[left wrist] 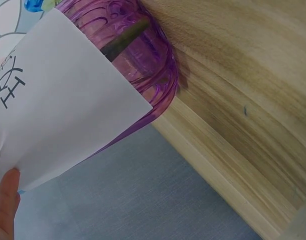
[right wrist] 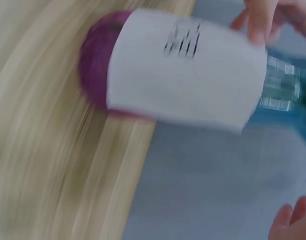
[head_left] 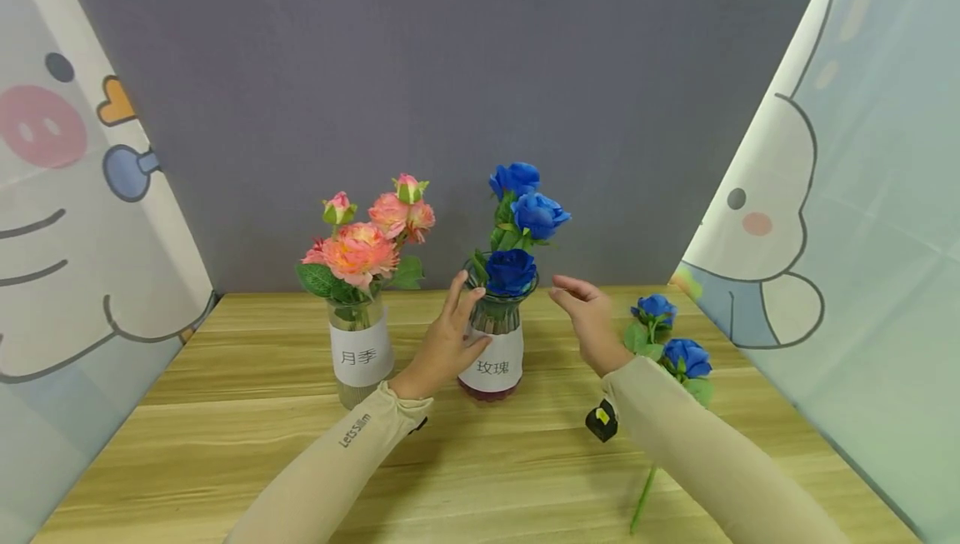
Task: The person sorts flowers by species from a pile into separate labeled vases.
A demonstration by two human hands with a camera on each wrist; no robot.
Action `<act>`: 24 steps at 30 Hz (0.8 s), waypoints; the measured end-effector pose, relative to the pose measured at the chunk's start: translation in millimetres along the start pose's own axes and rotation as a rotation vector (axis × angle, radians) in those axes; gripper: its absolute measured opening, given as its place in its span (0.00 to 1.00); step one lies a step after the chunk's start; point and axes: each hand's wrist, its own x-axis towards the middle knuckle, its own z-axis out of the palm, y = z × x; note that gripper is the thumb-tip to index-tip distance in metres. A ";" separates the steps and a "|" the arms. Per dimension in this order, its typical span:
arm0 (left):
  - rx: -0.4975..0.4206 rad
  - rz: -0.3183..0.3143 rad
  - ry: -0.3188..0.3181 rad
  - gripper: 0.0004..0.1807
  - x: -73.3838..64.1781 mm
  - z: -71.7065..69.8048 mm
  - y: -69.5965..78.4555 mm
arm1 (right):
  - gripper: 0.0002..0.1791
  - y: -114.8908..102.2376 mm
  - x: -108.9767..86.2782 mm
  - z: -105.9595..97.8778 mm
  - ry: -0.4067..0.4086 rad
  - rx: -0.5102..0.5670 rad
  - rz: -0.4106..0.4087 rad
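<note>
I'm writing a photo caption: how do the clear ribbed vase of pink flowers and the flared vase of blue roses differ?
The clear, ribbed, roughly straight-sided vase holds pink-orange flowers; the flared-rim, purple-based vase holds blue roses.
The clear vase's white paper label reads 月季; the purple-based vase's white paper wrap reads 玫瑰.
Both stand upright on the wood-grain table.

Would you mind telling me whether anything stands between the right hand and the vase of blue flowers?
Nothing visible does: in the head view, only a gap separates the right hand from the vase. The left hand is toward the vase's opposite side, out of that path.
</note>
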 end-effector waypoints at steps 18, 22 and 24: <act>0.004 -0.009 -0.007 0.51 -2.9 2.3 -0.8 | 0.22 24.8 16.6 -183.1 -0.546 -0.072 0.536; -0.004 -0.005 -0.009 0.54 -4.9 4.4 -1.7 | 0.11 36.9 8.4 -217.5 -0.542 0.065 0.606; -0.001 -0.007 -0.008 0.54 -5.6 5.0 -2.1 | 0.13 42.1 4.8 -230.2 -0.539 0.100 0.633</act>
